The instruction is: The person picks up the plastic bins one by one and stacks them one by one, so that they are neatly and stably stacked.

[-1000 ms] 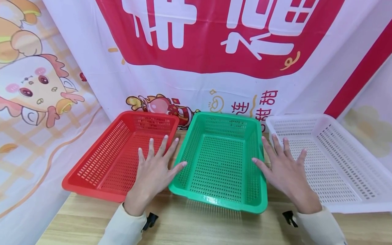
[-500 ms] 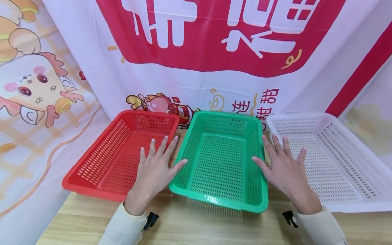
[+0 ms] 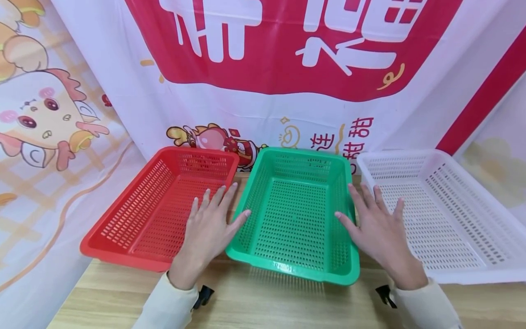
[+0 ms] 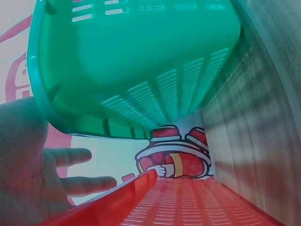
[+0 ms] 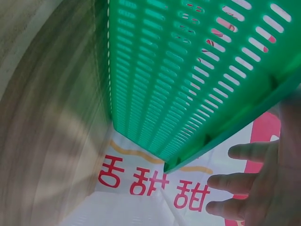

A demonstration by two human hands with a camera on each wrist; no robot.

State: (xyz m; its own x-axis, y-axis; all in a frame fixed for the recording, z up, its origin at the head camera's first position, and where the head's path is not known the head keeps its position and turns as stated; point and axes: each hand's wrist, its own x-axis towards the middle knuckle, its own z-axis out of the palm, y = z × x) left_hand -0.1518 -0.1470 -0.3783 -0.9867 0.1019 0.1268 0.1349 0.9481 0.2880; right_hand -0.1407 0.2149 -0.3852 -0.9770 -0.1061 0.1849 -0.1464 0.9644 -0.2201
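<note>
Three perforated plastic baskets stand side by side: a red basket (image 3: 123,261) at left, a green basket (image 3: 293,269) in the middle, a white basket (image 3: 456,274) at right. My left hand (image 3: 209,228), palm down with fingers spread, is over the gap between red and green, its thumb overlapping the green rim. My right hand (image 3: 378,226) is spread likewise between green and white, thumb over the green rim. Neither hand holds anything. In the left wrist view, the left hand (image 4: 28,165) shows beside the green wall; in the right wrist view, the right hand (image 5: 258,181) does too.
The baskets stand on a wood-grain table (image 3: 230,301). A printed cloth (image 3: 267,109) with red and white lettering hangs right behind them. Another patterned cloth (image 3: 82,192) covers the left side. Narrow gaps separate the baskets.
The right hand has shifted slightly left, and the left hand's fingers have tilted a little. The whole view drifts slightly; the baskets stay in place.
</note>
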